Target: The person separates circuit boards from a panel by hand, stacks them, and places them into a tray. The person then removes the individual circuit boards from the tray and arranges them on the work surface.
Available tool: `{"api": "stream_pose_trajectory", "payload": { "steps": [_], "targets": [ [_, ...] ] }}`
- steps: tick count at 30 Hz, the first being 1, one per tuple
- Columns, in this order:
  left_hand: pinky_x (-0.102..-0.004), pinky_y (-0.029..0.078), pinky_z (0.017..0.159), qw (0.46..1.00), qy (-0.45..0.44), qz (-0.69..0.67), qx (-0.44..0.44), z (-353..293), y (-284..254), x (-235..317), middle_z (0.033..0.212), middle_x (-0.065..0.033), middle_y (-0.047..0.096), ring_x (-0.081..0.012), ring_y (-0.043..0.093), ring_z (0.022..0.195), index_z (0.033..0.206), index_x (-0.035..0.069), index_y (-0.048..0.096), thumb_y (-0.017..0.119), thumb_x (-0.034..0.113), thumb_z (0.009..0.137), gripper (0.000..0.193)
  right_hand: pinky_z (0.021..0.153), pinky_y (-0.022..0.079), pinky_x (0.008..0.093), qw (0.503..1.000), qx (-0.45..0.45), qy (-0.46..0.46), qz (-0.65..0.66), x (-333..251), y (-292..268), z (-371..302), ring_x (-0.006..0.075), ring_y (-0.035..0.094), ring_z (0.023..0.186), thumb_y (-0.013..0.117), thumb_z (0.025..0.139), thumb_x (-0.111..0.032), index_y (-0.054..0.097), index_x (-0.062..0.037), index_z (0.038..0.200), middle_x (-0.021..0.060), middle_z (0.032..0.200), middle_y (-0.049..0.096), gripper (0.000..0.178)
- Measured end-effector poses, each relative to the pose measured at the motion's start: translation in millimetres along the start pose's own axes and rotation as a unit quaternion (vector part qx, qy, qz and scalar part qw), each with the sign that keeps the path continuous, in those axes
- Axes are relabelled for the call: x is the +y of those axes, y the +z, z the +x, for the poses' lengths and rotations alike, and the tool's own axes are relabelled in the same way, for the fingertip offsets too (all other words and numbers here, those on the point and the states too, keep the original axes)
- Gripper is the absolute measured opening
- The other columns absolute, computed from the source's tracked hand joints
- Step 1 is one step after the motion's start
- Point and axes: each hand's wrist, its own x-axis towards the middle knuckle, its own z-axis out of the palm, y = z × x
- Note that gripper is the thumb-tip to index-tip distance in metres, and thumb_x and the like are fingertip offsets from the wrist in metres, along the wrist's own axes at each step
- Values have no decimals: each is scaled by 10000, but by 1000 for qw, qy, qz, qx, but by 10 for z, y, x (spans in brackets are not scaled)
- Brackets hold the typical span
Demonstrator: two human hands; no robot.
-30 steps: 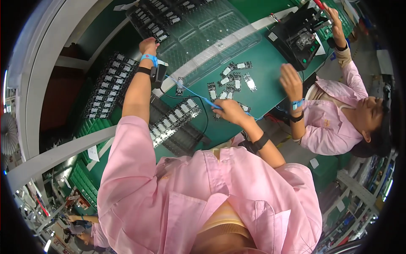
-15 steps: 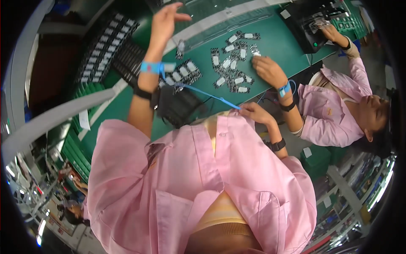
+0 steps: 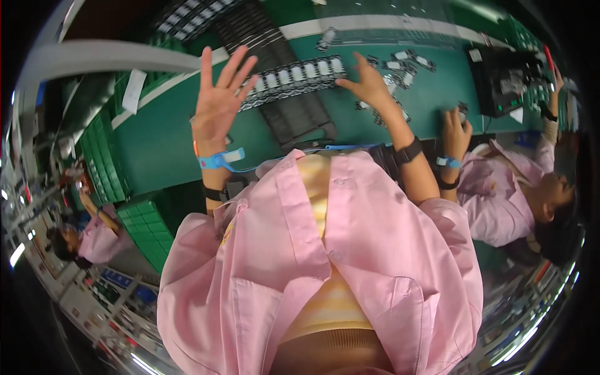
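My left hand [image 3: 217, 103] is raised with its palm showing and the fingers spread, holding nothing. A blue wrist strap [image 3: 220, 160] with a thin cord circles that wrist. Close to its fingertips begins a row of small black-and-white parts [image 3: 294, 78], side by side across a black slatted tray [image 3: 299, 119]. At the row's other end is my right hand [image 3: 370, 85], thumb and forefinger apart, empty. Whether the right thumb touches the end part I cannot tell. A blue cord [image 3: 353, 147] runs along the table's near edge.
Loose black-and-white parts [image 3: 406, 62] lie scattered beyond my right hand. A co-worker's hand [image 3: 457, 134] rests at the table to the right, near a black machine [image 3: 500, 81]. Green stacked trays [image 3: 103, 156] stand at left. A pale bar [image 3: 125, 59] crosses the upper left.
My right hand has let go of the blue cord and moved up to the row of parts. My left hand has turned palm-out with fingers spread. The whole view has swung round.
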Motion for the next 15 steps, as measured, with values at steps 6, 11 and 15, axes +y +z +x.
{"api": "stream_pose_trajectory", "payload": {
  "steps": [6, 11, 15],
  "targets": [
    [-511, 144, 969, 956, 114, -46, -267, -79, 97, 146, 1311, -300, 114, -441, 96, 1225, 1328, 208, 137, 589, 167, 634, 829, 684, 451, 285, 989, 51, 127, 59, 140, 569, 258, 203, 573, 812, 702, 634, -153, 418, 14, 1113, 211, 909, 567, 582],
    [-442, 160, 986, 969, 61, 45, -235, 45, 140, 347, 1304, -273, 185, -372, 143, 1239, 1296, 163, 249, 638, 198, 652, 753, 651, 452, 225, 919, 124, 60, 370, -233, 273, 161, 148, 574, 744, 696, 611, 5, 450, 1, 1061, 120, 824, 592, 513],
    [-337, 315, 912, 761, 134, 621, -133, 380, 255, 418, 1174, -216, 422, -279, 413, 1098, 1175, 98, 430, 635, 208, 705, 524, 647, 450, 213, 913, 149, -34, 377, -1019, -192, 75, 114, 557, 747, 658, 635, 56, 452, -7, 1060, 68, 804, 583, 476]
  ]
}}
